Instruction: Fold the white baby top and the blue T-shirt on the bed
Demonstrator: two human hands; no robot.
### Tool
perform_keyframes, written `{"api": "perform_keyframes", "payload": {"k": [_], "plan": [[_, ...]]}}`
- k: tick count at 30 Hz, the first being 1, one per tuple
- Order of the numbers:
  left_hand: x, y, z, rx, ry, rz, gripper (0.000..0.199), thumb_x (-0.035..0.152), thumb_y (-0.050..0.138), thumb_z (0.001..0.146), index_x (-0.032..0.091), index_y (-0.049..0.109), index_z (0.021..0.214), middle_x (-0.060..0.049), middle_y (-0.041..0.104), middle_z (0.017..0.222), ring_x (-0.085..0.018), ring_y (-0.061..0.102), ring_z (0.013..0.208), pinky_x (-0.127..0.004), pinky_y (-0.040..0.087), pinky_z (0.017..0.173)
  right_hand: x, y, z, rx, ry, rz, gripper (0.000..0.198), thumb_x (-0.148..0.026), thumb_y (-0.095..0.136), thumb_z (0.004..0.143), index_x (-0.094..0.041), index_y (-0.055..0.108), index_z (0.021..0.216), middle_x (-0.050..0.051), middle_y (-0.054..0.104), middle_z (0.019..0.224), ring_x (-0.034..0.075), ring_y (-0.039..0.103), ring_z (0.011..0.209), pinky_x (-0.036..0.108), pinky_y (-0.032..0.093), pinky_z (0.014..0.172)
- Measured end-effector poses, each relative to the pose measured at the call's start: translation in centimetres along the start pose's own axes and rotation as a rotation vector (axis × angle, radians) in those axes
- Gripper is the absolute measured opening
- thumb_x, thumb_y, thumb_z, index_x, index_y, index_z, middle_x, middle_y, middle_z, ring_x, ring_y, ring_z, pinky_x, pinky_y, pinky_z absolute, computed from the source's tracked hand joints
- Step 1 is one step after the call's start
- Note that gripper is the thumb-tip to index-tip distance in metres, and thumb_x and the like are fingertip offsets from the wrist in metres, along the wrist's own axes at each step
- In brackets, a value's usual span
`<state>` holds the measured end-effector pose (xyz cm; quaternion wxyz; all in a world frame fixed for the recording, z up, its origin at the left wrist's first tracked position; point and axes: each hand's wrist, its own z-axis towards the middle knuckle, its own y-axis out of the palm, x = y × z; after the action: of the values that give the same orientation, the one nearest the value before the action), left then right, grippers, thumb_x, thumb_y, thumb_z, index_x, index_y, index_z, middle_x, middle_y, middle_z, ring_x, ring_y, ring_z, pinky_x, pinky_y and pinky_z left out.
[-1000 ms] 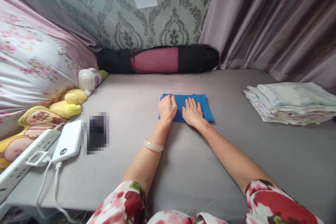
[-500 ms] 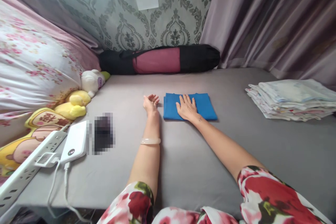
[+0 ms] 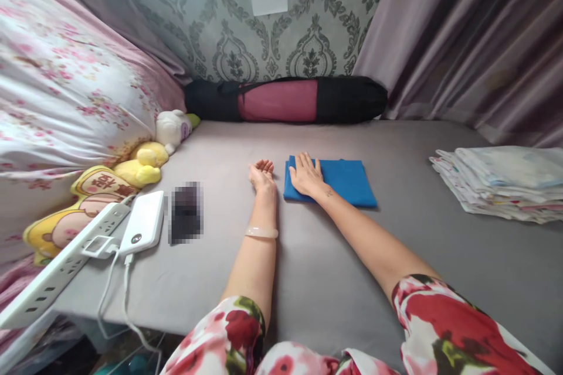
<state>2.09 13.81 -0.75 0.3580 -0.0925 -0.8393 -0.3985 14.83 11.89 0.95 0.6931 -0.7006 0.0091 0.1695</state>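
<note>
A folded blue cloth lies flat on the grey sheet in front of me. My right hand rests palm down on its left part, fingers stretched out and holding nothing. Just left of the cloth, apart from it, my left hand lies on its side with the palm turned up and the fingers loosely curled. Nothing shows in that palm. A pale bangle circles my left forearm.
A black and pink long bag lies along the wall. Folded white cloths are stacked at right. On the left are plush toys, a power strip, a white power bank with cables, and a blurred dark object.
My right hand has slid left across the blue cloth, toward its left edge. My left hand stays beside the cloth. The whole view has shifted slightly.
</note>
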Motion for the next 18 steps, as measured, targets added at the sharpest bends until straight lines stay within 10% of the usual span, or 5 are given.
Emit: {"api": "perform_keyframes", "payload": {"k": [18], "plan": [[0.3, 0.2, -0.5, 0.016, -0.014, -0.023, 0.041, 0.035, 0.024, 0.101, 0.017, 0.052, 0.076, -0.003, 0.057, 0.070, -0.011, 0.061, 0.064, -0.023, 0.046, 0.069, -1.2, 1.1, 1.3, -0.033, 0.012, 0.021, 0.062, -0.037, 0.024, 0.099, -0.005, 0.029, 0.151, 0.016, 0.019, 0.161, 0.028, 0.011, 0.149, 0.051, 0.009, 0.119]]}}
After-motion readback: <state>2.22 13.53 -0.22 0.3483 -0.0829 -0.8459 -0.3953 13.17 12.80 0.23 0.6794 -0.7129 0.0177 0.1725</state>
